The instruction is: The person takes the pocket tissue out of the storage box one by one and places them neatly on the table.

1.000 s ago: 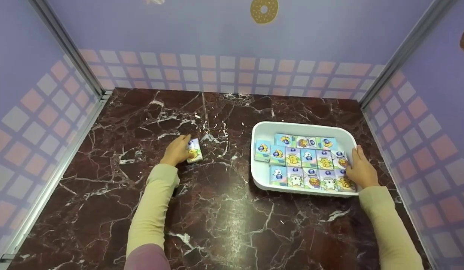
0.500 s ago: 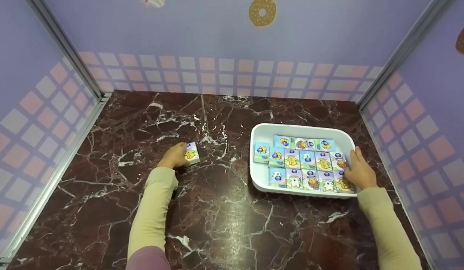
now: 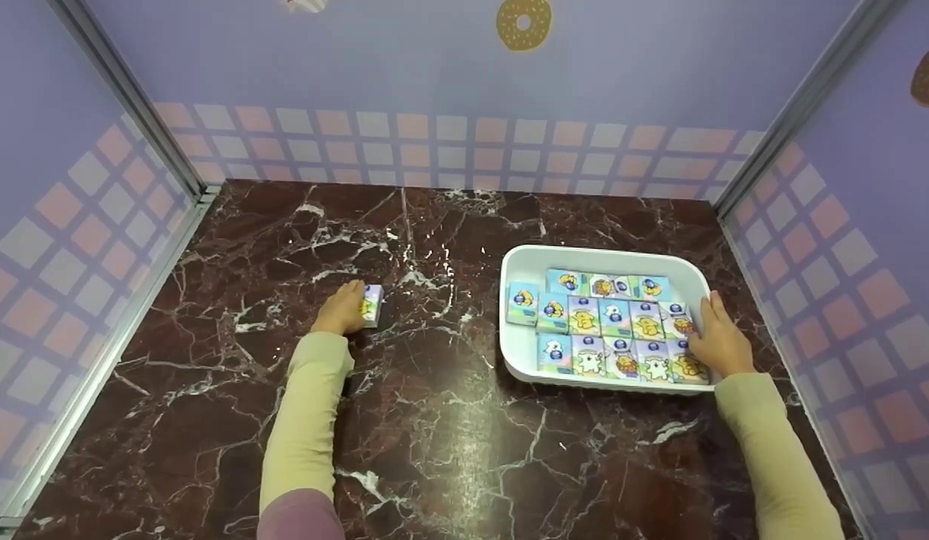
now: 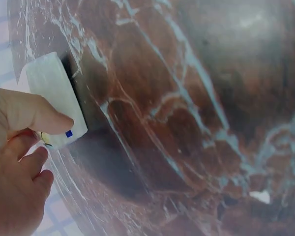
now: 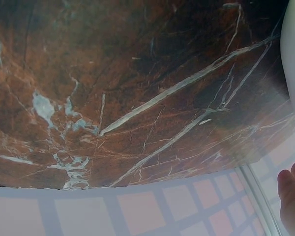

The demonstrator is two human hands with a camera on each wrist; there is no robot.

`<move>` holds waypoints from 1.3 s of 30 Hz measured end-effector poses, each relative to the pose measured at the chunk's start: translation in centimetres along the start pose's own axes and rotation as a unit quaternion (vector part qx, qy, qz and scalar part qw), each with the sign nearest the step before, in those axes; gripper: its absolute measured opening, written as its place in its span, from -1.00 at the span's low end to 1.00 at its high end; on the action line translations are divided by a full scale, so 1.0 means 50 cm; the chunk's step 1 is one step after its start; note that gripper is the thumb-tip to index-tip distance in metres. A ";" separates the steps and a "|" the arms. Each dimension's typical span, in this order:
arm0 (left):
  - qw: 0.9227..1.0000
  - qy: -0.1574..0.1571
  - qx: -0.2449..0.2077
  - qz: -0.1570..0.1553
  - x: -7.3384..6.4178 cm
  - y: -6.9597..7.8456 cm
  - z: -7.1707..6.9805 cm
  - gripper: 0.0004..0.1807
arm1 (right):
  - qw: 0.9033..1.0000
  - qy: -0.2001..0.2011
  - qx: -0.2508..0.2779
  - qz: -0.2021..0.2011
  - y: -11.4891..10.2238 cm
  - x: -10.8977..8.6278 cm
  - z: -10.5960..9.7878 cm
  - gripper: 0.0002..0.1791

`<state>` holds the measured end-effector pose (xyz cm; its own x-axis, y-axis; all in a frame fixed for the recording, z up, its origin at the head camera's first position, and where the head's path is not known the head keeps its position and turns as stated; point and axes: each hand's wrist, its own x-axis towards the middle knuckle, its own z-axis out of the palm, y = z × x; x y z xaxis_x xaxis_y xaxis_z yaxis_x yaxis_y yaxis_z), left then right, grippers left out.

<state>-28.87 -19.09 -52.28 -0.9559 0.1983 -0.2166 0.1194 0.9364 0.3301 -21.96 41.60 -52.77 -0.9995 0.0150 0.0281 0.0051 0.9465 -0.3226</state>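
Editor: Where is the loose packet?

Photographer: The cartoon-print packet (image 3: pixel 373 306) sits in the left hand (image 3: pixel 340 309), over the left part of a dark red marble-patterned worktop (image 3: pixel 434 427). That grip is clamped on it, the thumb lying against its pale side in the left wrist view. Whether the packet touches the worktop, I cannot tell.

Editor: And the right hand (image 3: pixel 723 343)?

Photographer: It rests at the right end of a white plastic tub (image 3: pixel 518 349), fingers along the rim, thumb side toward the inside. Whether that grip closes around the rim, I cannot tell.

Editor: The contents?

Photographer: Small printed packets (image 3: pixel 615 318) in 3 rows, cartoon faces up, well apart from the packet at left.

Editor: The setting?

Photographer: Purple walls (image 3: pixel 434 75) with pink-and-white checks stand on 3 sides; a doughnut print (image 3: pixel 524 25) decorates the back.
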 end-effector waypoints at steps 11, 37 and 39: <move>0.999 0.022 0.003 -0.024 -0.016 -0.043 -0.010 -0.18 | 1.000 -0.004 -0.002 0.004 0.001 0.006 -0.003 -0.24; 0.996 0.020 -0.017 0.088 0.012 0.161 0.012 0.05 | 1.000 -0.005 -0.001 0.008 0.000 0.002 0.001 -0.24; 0.994 0.022 -0.017 0.110 0.009 0.189 0.018 0.03 | 1.000 -0.006 0.000 0.010 0.000 0.002 0.001 -0.24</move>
<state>-27.95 -9.91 -50.08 -0.9187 0.3834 -0.0952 0.3182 0.8611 0.3966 -22.06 41.60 -52.84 -0.9995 0.0296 0.0111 0.0244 0.9463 -0.3223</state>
